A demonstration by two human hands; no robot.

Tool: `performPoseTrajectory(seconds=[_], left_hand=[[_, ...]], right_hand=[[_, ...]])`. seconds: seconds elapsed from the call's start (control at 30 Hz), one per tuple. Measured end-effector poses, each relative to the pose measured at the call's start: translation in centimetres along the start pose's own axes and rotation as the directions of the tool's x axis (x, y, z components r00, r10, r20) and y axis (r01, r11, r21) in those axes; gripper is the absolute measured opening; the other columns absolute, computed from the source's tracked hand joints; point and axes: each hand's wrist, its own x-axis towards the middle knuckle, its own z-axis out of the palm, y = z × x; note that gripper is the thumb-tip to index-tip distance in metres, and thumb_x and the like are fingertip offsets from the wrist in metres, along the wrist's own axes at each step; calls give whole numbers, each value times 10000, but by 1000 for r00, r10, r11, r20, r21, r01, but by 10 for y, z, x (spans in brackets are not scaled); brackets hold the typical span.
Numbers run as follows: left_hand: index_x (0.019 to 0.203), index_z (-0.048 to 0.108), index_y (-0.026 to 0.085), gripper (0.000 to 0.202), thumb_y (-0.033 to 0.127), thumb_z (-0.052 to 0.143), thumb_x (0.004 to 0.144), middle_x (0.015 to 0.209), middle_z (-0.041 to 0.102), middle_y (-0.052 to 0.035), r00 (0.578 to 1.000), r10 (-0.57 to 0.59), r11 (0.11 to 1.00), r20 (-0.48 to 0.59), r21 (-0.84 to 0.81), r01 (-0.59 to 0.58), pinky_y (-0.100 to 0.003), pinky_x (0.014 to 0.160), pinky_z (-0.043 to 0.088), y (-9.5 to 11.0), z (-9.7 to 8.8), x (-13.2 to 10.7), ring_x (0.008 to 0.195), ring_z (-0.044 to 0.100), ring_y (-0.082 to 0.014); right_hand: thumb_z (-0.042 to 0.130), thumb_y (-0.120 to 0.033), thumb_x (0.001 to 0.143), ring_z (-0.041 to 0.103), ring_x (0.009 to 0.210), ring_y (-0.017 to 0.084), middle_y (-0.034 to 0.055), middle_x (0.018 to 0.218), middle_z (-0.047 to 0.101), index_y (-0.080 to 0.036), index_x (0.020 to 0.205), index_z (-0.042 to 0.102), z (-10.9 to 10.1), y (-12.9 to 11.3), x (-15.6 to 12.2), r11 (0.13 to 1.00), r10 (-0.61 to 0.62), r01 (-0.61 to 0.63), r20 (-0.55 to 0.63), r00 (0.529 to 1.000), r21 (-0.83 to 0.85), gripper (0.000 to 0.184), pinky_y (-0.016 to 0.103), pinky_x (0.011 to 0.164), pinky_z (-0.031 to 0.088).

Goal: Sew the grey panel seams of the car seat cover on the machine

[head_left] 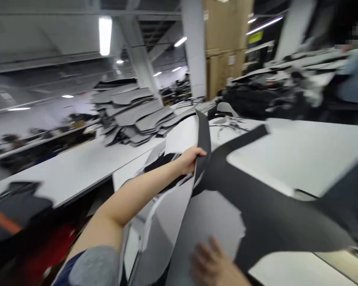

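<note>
My left hand (191, 159) is closed on the raised edge of a cut panel (203, 137), with a dark face and a pale side, in the middle of the head view. The thumb lies over the dark face. My right hand (213, 264), smeared by motion, is at the bottom with its fingers stretched out over a grey panel (213, 216); whether it touches the panel I cannot tell. Beneath and to the right, a large dark cut piece (265, 210) with curved arms spreads over the white table (310, 147).
Stacked grey panels (137, 115) stand on a second white table (62, 167) at the left. A dark item with an orange stripe (4, 220) is at the lower left. Tall cardboard (226, 43) stands beyond, near a pillar (193, 47). A person in blue (356, 75) is at the right.
</note>
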Motion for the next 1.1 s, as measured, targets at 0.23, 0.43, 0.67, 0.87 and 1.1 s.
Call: performPoseTrajectory(seconds=[0.23, 0.43, 0.67, 0.87, 1.1], left_hand=[[900, 459, 159, 332, 147, 525, 575, 633, 507, 37, 941, -203, 979, 271, 31, 203, -181, 473, 407, -57, 61, 9, 479, 477, -80], [899, 435, 193, 376, 183, 483, 526, 551, 440, 71, 926, -273, 957, 260, 168, 235, -155, 368, 307, -53, 86, 18, 385, 395, -72], [941, 480, 192, 402, 129, 449, 545, 514, 462, 62, 731, -565, 736, 383, 635, 236, -156, 347, 284, -58, 104, 0, 358, 417, -89], [847, 486, 189, 262, 135, 453, 593, 488, 482, 39, 557, -708, 644, 435, 722, 254, -252, 365, 420, -107, 124, -4, 344, 451, -132], [1062, 608, 127, 359, 303, 530, 759, 1123, 599, -208, 719, -379, 329, 582, 811, -484, -623, 972, 313, -97, 157, 36, 1170, 470, -412]], right_hand=[[678, -217, 663, 250, 1317, 439, 164, 1476, 267, -289, 1458, 238, -37, -8, -87, 861, 493, -500, -90, 866, -90, 912, 718, 1020, 74], [528, -114, 657, 194, 1352, 387, 107, 1448, 348, -263, 1386, 404, -57, 6, -82, 810, 567, -581, 151, 810, 81, 755, 757, 984, 7], [452, -165, 859, 498, 1155, 186, -27, 1127, 652, -363, 1211, 555, -11, -22, 2, 958, 281, -277, -37, 959, 79, 417, 484, 1115, 181], [564, -182, 714, 251, 1330, 379, 163, 1403, 404, -238, 1325, 485, -50, 19, -98, 725, 685, -689, -108, 721, 1, 618, 682, 1040, 13], [510, -167, 725, 237, 1338, 345, 157, 1329, 481, -211, 1183, 609, -57, 20, -112, 684, 729, -730, -36, 683, -9, 471, 630, 1059, -76]])
